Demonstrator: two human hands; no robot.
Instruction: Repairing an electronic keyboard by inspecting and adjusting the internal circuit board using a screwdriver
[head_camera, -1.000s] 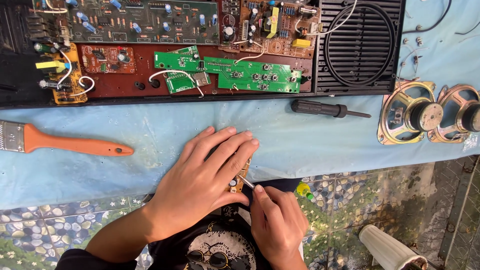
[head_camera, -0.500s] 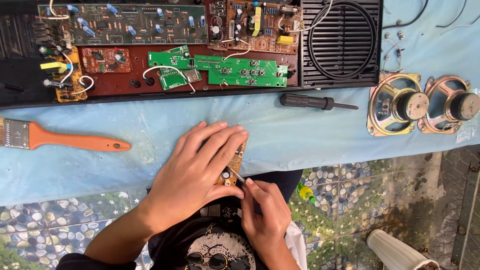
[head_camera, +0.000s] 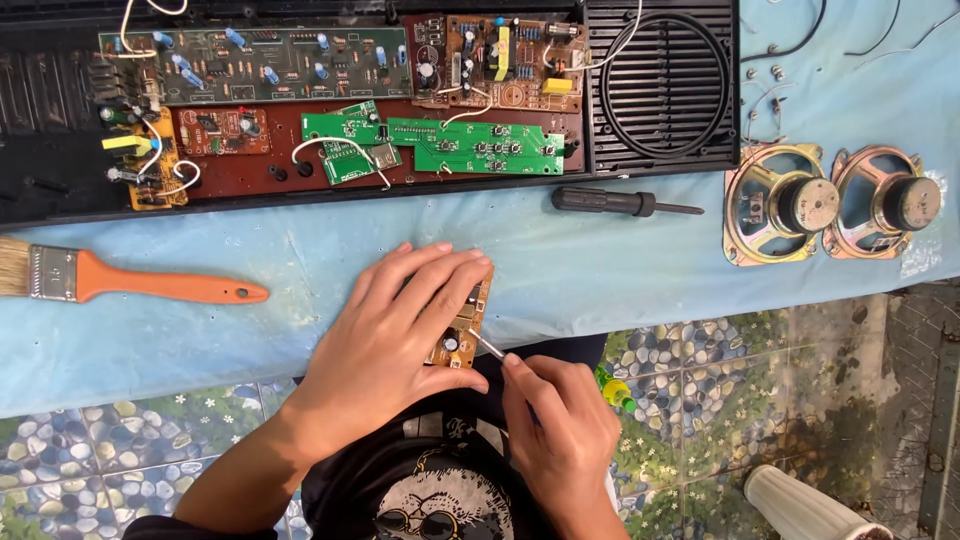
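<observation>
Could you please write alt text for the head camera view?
A person's left hand holds a small brown circuit board at the blue table's edge while the right hand probes it with a thin metal tool. Beyond lie an opened electronics case, screwdriver, paintbrush and two speakers.

A single head-worn camera looks steeply down, fairly close, over the blue-covered table (head_camera: 600, 270), apparently near its front edge.

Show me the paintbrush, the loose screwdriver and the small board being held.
paintbrush (head_camera: 160, 287), head view, on its orange handle.
screwdriver (head_camera: 600, 201), head view, on its black grip.
small circuit board (head_camera: 462, 335), head view, on its exposed right edge.
</observation>
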